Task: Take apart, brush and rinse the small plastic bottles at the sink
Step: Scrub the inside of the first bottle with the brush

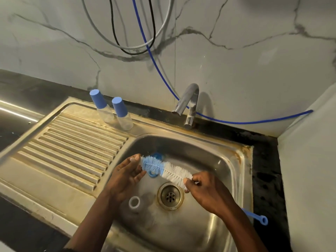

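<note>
Over the steel sink basin (214, 157) I hold a blue-and-white bottle brush (165, 170) level. My right hand (205, 191) grips it at the white bristles' near end, and its blue handle (258, 216) sticks out behind my wrist. My left hand (127, 173) has straight fingers touching the brush's blue tip. An opened clear bottle (135, 203) lies on the basin floor left of the drain (170, 195). A blue cap part (156, 156) lies in the basin behind the brush. Two capped clear bottles (103, 108) (122, 114) stand at the back of the drainboard.
The chrome tap (188, 101) stands behind the basin, spout turned left, no water running. A ribbed drainboard (72, 151) lies to the left. A blue hose (236, 122) runs along the dark counter by the marble wall. A white wall closes the right side.
</note>
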